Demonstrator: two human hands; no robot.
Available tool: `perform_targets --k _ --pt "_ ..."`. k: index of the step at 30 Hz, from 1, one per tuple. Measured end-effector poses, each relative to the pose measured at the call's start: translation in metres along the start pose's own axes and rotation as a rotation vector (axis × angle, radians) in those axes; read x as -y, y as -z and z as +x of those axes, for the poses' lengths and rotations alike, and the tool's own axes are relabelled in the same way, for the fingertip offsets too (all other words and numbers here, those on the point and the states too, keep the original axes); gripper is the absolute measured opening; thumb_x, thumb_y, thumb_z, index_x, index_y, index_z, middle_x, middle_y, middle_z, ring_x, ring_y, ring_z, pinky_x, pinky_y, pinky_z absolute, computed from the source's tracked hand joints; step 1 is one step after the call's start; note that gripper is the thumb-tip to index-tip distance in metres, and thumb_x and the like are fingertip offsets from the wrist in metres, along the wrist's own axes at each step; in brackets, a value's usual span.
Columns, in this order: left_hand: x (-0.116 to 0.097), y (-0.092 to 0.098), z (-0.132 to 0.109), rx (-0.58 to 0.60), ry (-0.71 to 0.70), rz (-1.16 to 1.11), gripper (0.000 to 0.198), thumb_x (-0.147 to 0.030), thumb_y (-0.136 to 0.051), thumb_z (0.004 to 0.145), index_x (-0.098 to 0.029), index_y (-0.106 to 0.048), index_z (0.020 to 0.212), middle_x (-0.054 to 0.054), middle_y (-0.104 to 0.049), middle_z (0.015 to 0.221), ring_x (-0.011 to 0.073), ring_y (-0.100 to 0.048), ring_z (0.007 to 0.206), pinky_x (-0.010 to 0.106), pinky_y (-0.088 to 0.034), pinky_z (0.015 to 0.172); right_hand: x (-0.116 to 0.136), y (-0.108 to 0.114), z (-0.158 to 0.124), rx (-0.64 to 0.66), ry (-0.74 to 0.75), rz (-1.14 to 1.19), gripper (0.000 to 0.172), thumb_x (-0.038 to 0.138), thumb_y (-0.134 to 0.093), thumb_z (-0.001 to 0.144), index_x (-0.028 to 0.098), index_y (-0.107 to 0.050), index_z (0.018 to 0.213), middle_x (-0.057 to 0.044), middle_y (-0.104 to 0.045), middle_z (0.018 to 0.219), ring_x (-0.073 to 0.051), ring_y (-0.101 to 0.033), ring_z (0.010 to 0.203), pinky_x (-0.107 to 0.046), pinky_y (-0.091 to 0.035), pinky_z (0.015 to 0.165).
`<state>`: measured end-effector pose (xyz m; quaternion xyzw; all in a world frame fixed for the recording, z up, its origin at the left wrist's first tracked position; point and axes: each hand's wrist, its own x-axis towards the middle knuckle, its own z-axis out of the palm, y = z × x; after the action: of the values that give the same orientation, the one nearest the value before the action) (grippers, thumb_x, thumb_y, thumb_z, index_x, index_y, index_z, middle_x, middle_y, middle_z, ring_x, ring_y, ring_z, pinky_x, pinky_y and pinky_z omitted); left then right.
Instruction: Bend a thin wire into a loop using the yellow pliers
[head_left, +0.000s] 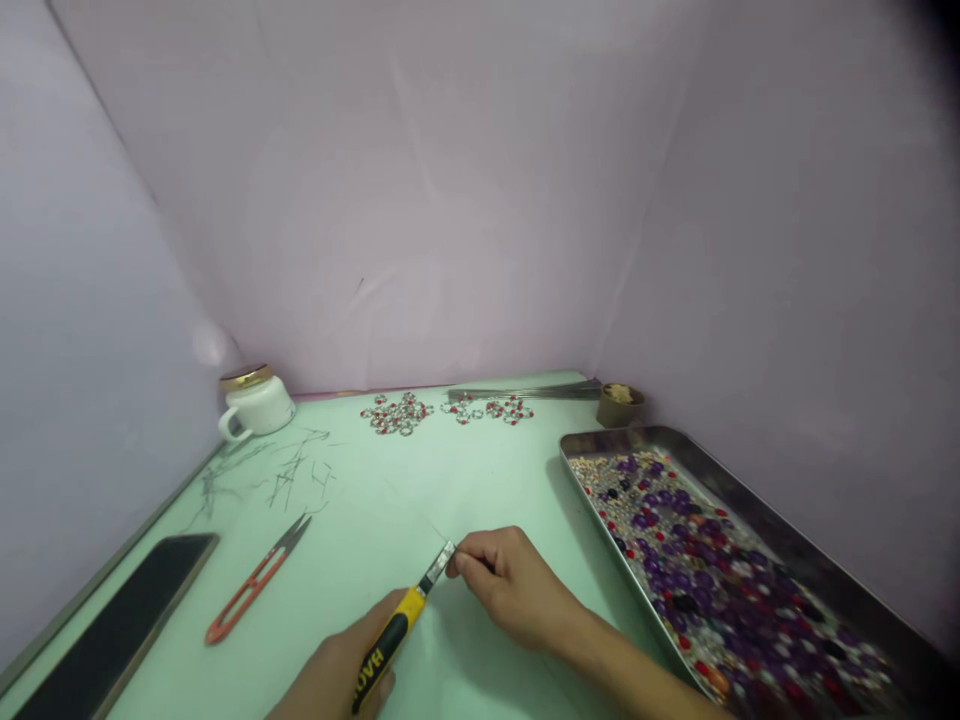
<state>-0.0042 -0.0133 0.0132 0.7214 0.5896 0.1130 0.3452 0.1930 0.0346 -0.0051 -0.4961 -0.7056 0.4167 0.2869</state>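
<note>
While the left hand grips the yellow tool at near centre, the right hand pinches what looks like thin wire at the metal tip; contact too small to confirm. Best keep tool steady, pinch close, wire straight.

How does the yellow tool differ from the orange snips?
The yellow tool is held in the left hand, while the orange snips lie on the table. The tool's handle is yellow and black; the snips' is plain orange. The tool's tip is bright silver; the snips' blades are darker grey. Both point forward and rightward.
</note>
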Motion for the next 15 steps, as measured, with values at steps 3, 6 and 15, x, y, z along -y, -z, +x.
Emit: perform_targets --k 3,6,15 --pt "-0.002 -0.003 -0.003 -0.043 -0.015 0.075 0.052 -0.017 -0.042 0.074 -0.022 -0.046 0.125 0.004 -0.06 0.112 0.0209 -0.052 0.108 0.026 -0.037 0.095 -0.002 -0.004 0.0 -0.029 0.006 0.0 0.025 0.018 -0.042 0.076 0.012 -0.064 0.066 0.005 -0.033 0.048 -0.007 -0.03 0.046 -0.018 -0.022 0.044" --pt "-0.003 -0.007 -0.005 -0.034 0.046 0.246 0.061 -0.006 -0.039 0.072 -0.019 -0.037 0.132 0.009 -0.058 0.111 0.0204 -0.055 0.102 0.027 -0.04 0.091 -0.007 -0.01 0.001 -0.059 0.001 -0.014 0.024 0.018 -0.042 0.074 0.012 -0.062 0.062 0.005 -0.033 0.047 -0.008 -0.029 0.046 -0.019 -0.021 0.043" --pt "-0.006 -0.013 -0.004 0.007 0.162 0.526 0.073 0.005 -0.033 0.068 -0.017 -0.024 0.137 0.013 -0.054 0.106 0.0199 -0.057 0.09 0.027 -0.043 0.077 -0.014 -0.017 0.005 -0.076 -0.065 0.186 0.025 0.02 -0.043 0.074 0.011 -0.065 0.065 0.005 -0.033 0.047 -0.008 -0.03 0.047 -0.019 -0.023 0.045"
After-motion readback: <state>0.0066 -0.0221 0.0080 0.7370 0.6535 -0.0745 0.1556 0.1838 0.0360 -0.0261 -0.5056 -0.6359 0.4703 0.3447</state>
